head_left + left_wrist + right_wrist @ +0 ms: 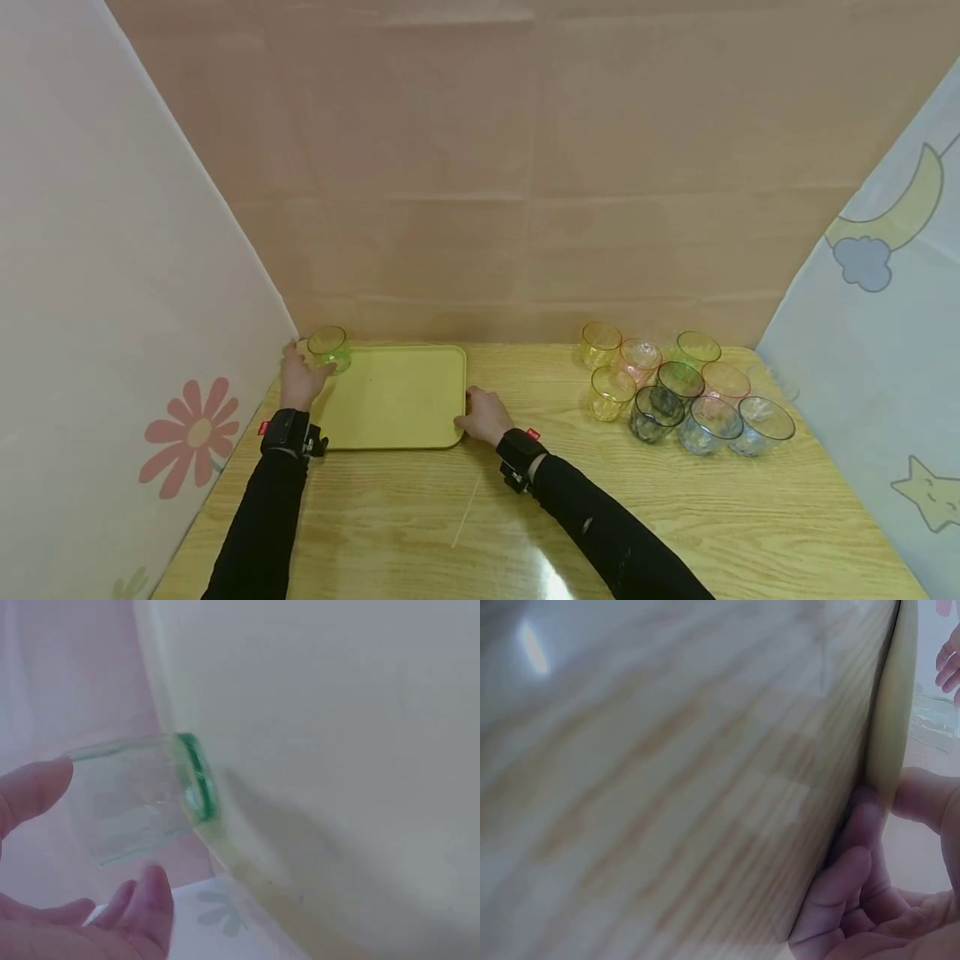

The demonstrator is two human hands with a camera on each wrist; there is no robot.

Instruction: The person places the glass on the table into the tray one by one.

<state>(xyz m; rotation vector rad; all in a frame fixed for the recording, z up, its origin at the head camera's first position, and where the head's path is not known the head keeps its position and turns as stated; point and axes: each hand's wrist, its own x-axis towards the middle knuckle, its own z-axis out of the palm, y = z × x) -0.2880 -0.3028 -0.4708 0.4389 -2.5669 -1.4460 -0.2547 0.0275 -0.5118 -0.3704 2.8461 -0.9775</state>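
Note:
A yellow tray (405, 400) lies on the table's left side. At its far left corner stands a clear green glass (330, 354). My left hand (300, 385) is spread around that glass, thumb on one side and fingers on the other. In the left wrist view the thumb overlaps the open end of the glass (142, 799), and a gap shows between the glass and the fingers (154, 907). My right hand (487, 417) pinches the tray's right edge, thumb above and curled fingers (840, 885) beneath the rim.
Several coloured glasses stand grouped on the right, among them a yellow glass (611, 396), a dark glass (655, 415) and a blue glass (708, 429). A brown covering (525, 208) rises behind the table (375, 525); white printed panels (150, 292) flank it.

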